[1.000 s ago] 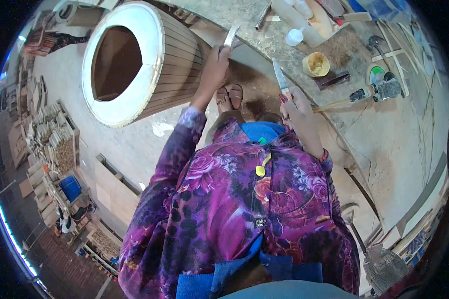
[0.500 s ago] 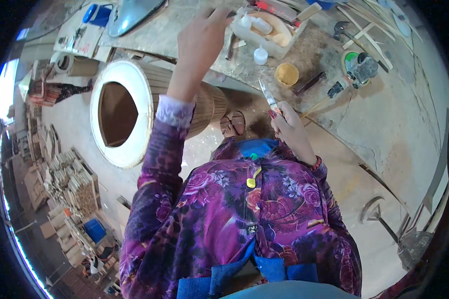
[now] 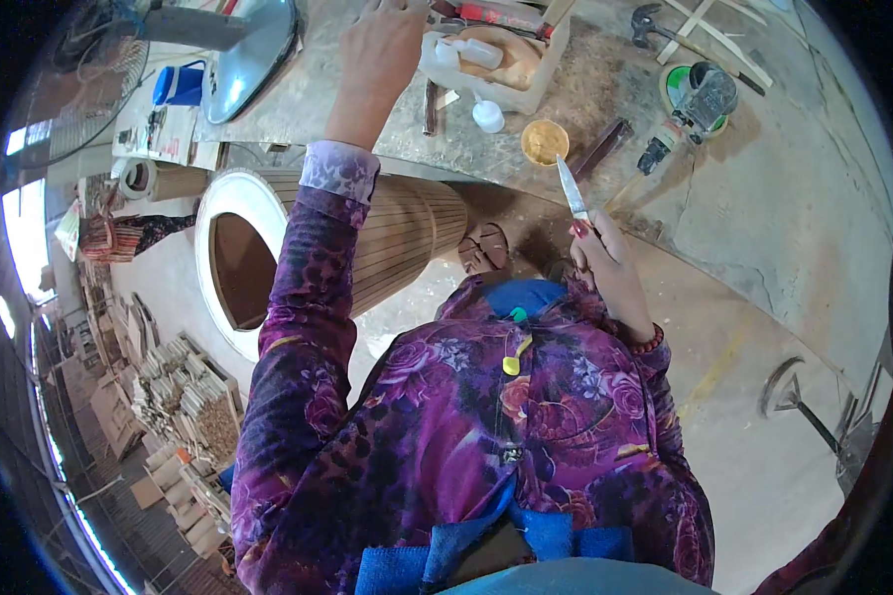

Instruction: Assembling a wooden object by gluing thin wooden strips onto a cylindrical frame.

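My right hand [image 3: 610, 258] is closed around the handle of a small knife [image 3: 572, 186], its blade pointing up and away from me. The blade's tip lies at the near rim of a round tub of yellow-tan paste [image 3: 544, 142] on the worktable. My left hand [image 3: 382, 50] reaches far over the table, beside a white plastic tray [image 3: 536, 91] holding white bottles and a tan lump. Its fingertips run out at the upper edge of the picture, so what they touch is hidden. A small white bottle [image 3: 487, 116] stands between the tray and the tub.
A slatted wooden drum-shaped piece [image 3: 387, 223] with a white rim lies below the table at left. On the worktable [image 3: 764, 188] are a power grinder [image 3: 700, 104], a hammer [image 3: 680, 40] and a dark strip [image 3: 602, 147]. Wood pieces [image 3: 184, 397] are stacked on the floor; another person [image 3: 129, 238] is farther off.
The view has shifted, and my left hand now reaches to the picture's upper edge. The knife has come closer to the paste tub, its tip now at the rim.
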